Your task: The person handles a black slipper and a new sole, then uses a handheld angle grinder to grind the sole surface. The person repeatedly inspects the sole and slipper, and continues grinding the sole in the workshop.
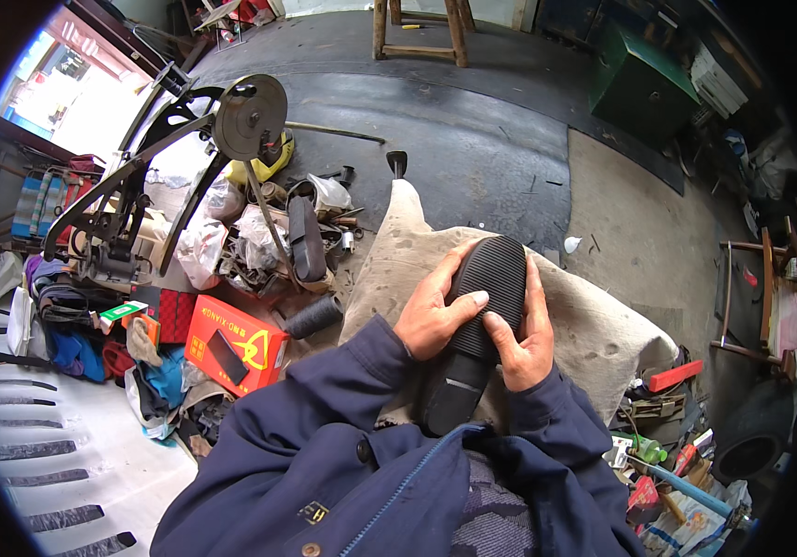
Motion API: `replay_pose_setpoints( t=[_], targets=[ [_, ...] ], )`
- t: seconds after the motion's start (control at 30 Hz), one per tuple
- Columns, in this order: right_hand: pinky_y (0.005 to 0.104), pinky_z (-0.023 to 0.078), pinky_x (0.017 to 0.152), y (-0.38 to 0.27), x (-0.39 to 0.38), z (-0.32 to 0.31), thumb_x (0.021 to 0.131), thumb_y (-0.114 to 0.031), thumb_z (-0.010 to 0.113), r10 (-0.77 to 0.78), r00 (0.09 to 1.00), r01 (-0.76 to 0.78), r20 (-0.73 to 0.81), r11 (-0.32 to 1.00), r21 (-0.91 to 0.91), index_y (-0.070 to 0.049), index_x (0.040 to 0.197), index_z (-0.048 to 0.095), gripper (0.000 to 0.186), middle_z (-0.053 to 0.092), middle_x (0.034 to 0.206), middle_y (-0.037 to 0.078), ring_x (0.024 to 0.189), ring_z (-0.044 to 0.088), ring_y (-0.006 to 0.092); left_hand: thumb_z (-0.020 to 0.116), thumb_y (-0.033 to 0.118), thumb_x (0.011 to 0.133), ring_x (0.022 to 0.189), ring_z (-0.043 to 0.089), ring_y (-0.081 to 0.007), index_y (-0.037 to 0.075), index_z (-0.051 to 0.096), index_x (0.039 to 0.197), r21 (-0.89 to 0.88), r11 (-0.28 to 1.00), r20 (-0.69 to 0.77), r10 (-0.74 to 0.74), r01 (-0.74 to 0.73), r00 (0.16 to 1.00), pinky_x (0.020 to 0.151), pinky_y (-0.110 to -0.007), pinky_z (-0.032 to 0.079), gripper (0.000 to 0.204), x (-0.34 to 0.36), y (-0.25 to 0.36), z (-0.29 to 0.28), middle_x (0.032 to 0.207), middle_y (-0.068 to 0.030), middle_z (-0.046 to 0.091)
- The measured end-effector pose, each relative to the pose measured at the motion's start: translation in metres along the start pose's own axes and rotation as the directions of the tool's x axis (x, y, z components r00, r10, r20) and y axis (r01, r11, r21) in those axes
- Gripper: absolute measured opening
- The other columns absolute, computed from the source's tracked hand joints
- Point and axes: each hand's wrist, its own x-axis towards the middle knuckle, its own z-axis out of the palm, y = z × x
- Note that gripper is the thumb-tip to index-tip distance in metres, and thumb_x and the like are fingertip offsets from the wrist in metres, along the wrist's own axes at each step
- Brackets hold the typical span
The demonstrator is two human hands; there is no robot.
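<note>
Black ribbed shoe sole (480, 316) lies clasped between left hand (428, 316) and right hand (524, 339).

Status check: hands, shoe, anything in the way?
Left hand and right hand both grip the black shoe, ribbed sole up. Shoe rests on beige cloth. Nothing in the way.

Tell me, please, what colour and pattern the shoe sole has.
The shoe sole is black with fine ridges, seen in the head view.

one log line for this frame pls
left hand: grips shoe, sole up | right hand: grips shoe | under: beige cloth on lap
</note>
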Motion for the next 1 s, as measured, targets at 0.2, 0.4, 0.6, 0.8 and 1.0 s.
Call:
replay_pose_setpoints(
  t=[0.2,0.4,0.6,0.8,1.0],
  targets=[
    [0.0349,0.047,0.112,-0.002,0.001,-0.002,0.096,0.000,0.070,0.045,0.999,-0.046,0.009,0.998,0.040,0.000,0.166,0.022,0.084,0.050,0.152,0.017,0.134,0.056,0.0238,0.062,0.005,0.099,0.134,0.054,-0.0191,-0.002,0.036,0.157,0.075,0.997,-0.011,0.023,-0.022,1.000,0.114,-0.034,0.044,0.064,0.002,0.000,0.001,0.146,-0.0131,0.054],
    [0.0330,0.052,0.106,0.007,0.004,-0.004,0.094,-0.004,0.072,0.125,0.991,-0.123,-0.046,0.991,0.046,0.001,0.161,0.031,0.079,0.057,0.144,0.017,0.128,0.061,0.0234,0.072,0.011,0.097,0.126,0.059,-0.0177,-0.001,0.045,0.151,0.032,0.996,-0.083,-0.082,0.085,0.993,0.108,-0.033,0.049,0.061,0.009,-0.006,-0.001,0.139,-0.0105,0.060],
    [0.0332,0.054,0.103,0.018,0.008,-0.014,0.098,-0.002,0.067,0.226,0.970,-0.191,-0.087,0.935,0.300,0.003,0.156,0.038,0.065,0.063,0.134,0.017,0.121,0.064,0.0215,0.071,0.008,0.096,0.114,0.067,-0.0184,0.000,0.050,0.147,-0.221,0.949,-0.044,-0.240,0.224,0.970,0.099,-0.032,0.056,0.055,0.018,-0.016,-0.008,0.129,-0.0109,0.066],
    [0.0313,0.050,0.108,0.028,0.008,-0.021,0.098,-0.001,0.066,0.284,0.957,-0.245,-0.063,0.903,0.354,0.006,0.153,0.043,0.060,0.062,0.139,0.014,0.124,0.062,0.0190,0.070,0.008,0.094,0.106,0.068,-0.0181,-0.002,0.054,0.140,-0.284,0.892,-0.030,-0.376,0.352,0.926,0.093,-0.032,0.057,0.049,0.021,-0.022,-0.004,0.121,-0.0109,0.068],
    [0.0311,0.049,0.108,0.037,0.005,-0.024,0.098,-0.001,0.064,0.291,0.955,-0.255,-0.053,0.903,0.346,0.005,0.152,0.045,0.058,0.061,0.140,0.013,0.126,0.061,0.0184,0.068,0.010,0.096,0.106,0.068,-0.0175,0.001,0.053,0.142,-0.217,0.899,-0.040,-0.398,0.381,0.916,0.093,-0.032,0.058,0.049,0.022,-0.029,-0.007,0.123,-0.0107,0.068]
  ],
)
